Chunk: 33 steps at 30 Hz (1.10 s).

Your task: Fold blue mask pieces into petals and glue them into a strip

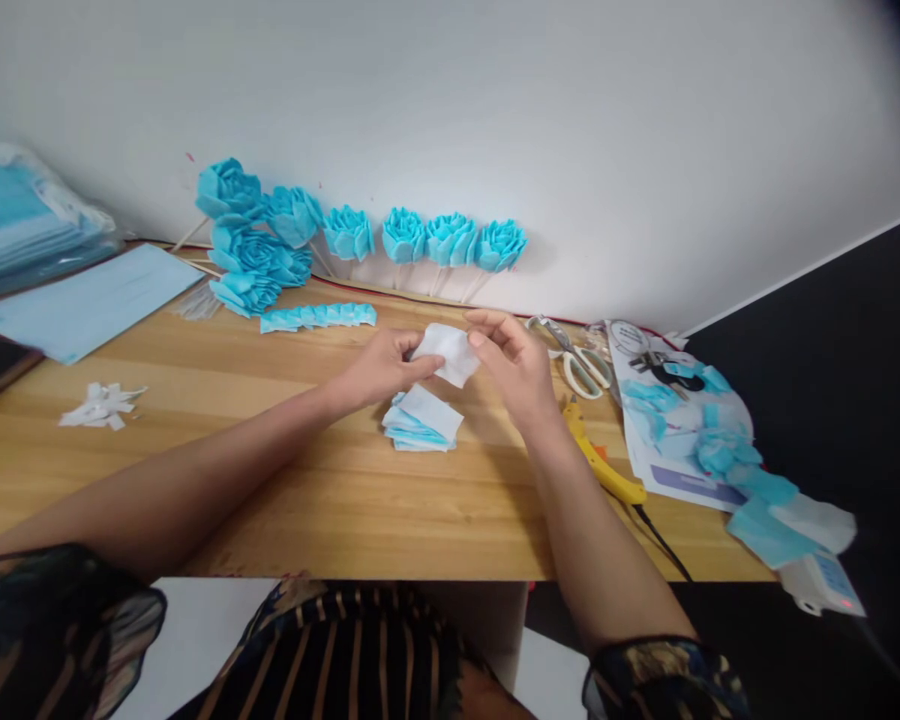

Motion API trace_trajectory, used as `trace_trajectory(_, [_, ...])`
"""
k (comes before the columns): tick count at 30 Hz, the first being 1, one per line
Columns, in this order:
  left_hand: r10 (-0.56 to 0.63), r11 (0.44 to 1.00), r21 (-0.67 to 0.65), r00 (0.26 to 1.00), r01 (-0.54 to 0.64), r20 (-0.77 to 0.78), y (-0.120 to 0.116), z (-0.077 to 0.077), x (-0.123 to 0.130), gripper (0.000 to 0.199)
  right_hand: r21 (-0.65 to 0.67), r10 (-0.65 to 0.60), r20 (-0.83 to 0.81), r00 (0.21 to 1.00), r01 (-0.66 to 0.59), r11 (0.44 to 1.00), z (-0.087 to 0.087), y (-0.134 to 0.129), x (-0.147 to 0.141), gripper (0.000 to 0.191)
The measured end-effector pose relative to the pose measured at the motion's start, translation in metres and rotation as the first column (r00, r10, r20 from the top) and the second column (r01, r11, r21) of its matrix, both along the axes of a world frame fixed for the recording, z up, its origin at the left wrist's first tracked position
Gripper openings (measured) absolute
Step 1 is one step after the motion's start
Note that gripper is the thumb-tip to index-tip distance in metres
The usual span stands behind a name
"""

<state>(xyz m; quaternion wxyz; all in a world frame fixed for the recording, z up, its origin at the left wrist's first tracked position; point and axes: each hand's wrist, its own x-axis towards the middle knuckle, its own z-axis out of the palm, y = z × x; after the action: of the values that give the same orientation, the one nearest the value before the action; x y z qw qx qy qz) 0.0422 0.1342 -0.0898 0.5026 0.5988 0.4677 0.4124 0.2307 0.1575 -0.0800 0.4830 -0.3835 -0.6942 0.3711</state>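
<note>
A small white square of thin fabric (451,352) is held up between my two hands, above the table. My left hand (390,368) pinches its left edge, thumb on top. At its upper right corner, my right hand (511,358) closes thumb and fingers on the fabric. Just below lies a stack of similar squares (422,418), blue and white, slightly fanned. Behind my left hand is a row of folded blue petals (319,317) lying flat. To the right of my right wrist rests a yellow hot glue gun (604,460) with a black cord.
Blue fabric roses (403,236) on sticks lean against the wall. White-handled scissors (581,365) lie at right, beside a paper sheet (664,470) with blue scraps. White strips (103,405), a blue sheet (94,300) and a bagged blue stack (30,225) are at left.
</note>
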Motion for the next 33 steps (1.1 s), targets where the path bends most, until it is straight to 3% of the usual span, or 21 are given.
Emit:
trace_trajectory(4, [-0.016, 1.000, 0.006, 0.998, 0.017, -0.061, 0.000, -0.002, -0.001, 0.018, 0.062, -0.007, 0.090, 0.996, 0.001, 0.998, 0.002, -0.001, -0.001, 0.014])
trace_trajectory(18, [-0.122, 0.993, -0.011, 0.993, 0.121, -0.011, 0.001, -0.001, -0.003, 0.019, 0.014, -0.089, 0.016, 0.996, 0.088, 0.996, -0.001, 0.002, 0.001, 0.013])
trace_trajectory(21, [-0.147, 0.989, 0.036, 0.989, 0.146, 0.029, 0.001, 0.004, -0.004, 0.032, 0.017, -0.075, 0.033, 0.997, 0.075, 0.997, 0.000, 0.001, 0.001, 0.014])
trace_trajectory(28, [-0.063, 0.997, 0.044, 0.993, 0.059, 0.104, 0.001, -0.001, -0.003, 0.027, 0.114, -0.043, 0.130, 0.991, 0.028, 0.993, 0.001, -0.004, -0.004, 0.011])
trace_trajectory(33, [0.011, 1.000, 0.026, 0.991, -0.014, 0.130, 0.003, -0.003, -0.003, 0.019, 0.037, -0.023, 0.096, 0.995, 0.019, 0.999, 0.004, -0.007, -0.004, 0.026])
